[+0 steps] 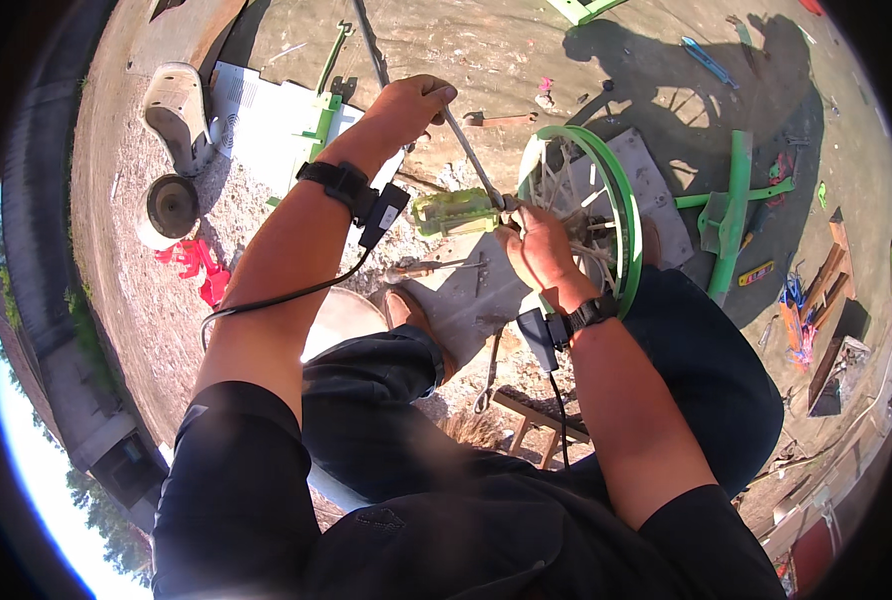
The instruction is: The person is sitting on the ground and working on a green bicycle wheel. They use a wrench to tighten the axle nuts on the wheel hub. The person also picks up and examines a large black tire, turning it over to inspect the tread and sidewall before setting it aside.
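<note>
A long grey metal bar [469, 155] slants down from the far edge to the inner end of a translucent yellow-green pedal [453, 213]. My left hand [411, 108] is closed around the bar partway along it. At the bar's lower end, beside the pedal, the fingers of my right hand [544, 250] are closed; they partly hide the joint there. Just right of that hand stands a small wheel with a bright green rim [621, 190] and pale spokes. Its lower part is hidden by my right hand and leg.
A screwdriver [421, 271] lies below the pedal. To the right are a green metal frame piece [734, 215] and wooden pieces [828, 285]. A pale saddle-shaped shell [176, 115], a round dark-centred part [173, 206] and red plastic [198, 268] lie left. A blue tool [707, 61] is farther off.
</note>
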Demonstrator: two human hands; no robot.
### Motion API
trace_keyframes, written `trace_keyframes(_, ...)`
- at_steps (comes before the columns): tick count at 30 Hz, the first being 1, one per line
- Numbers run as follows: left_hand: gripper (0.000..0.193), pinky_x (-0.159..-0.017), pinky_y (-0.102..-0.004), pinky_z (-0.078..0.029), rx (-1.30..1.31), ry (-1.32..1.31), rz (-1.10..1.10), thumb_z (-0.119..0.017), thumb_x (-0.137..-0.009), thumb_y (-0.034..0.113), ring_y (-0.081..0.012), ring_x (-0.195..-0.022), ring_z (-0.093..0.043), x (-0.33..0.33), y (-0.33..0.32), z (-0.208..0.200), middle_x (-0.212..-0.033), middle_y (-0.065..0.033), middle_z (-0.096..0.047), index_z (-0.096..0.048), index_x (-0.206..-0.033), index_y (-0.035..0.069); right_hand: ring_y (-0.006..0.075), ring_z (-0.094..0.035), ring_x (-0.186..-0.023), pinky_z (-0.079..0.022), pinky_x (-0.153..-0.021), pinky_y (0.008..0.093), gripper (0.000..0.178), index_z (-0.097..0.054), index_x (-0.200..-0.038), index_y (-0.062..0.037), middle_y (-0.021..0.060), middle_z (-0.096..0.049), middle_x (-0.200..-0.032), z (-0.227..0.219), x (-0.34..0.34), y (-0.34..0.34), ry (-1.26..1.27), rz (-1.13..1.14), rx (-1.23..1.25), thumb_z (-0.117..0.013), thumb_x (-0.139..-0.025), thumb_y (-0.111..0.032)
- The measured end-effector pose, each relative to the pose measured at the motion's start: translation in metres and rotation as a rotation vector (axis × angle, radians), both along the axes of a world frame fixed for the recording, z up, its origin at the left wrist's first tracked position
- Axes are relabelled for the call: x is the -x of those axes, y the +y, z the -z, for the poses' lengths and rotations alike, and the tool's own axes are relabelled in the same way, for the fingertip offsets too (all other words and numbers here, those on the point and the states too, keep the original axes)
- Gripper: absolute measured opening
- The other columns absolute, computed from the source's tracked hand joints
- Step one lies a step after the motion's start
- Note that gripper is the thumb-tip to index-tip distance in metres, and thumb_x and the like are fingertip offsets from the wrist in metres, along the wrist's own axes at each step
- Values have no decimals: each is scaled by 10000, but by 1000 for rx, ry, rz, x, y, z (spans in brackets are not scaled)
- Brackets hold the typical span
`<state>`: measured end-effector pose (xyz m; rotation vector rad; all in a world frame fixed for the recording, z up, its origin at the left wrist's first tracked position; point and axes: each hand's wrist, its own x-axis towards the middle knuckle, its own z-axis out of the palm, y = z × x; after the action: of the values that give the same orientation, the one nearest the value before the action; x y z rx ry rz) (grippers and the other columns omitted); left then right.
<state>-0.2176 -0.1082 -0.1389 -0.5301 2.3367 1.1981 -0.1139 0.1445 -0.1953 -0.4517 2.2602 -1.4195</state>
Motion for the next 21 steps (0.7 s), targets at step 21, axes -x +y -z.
trace_keyframes(21,317,-562,-302,-480,-426,-640,-231,-394,-1059,323,-167,-673,-637,-194,45,54,-910,-63,-673,-607,-1111,94,347,-678,-889,-524,-763,389,259,-660,-1088,-48,187,-696,-943,5,1,-5,-56,18,75,-679,-832,-83)
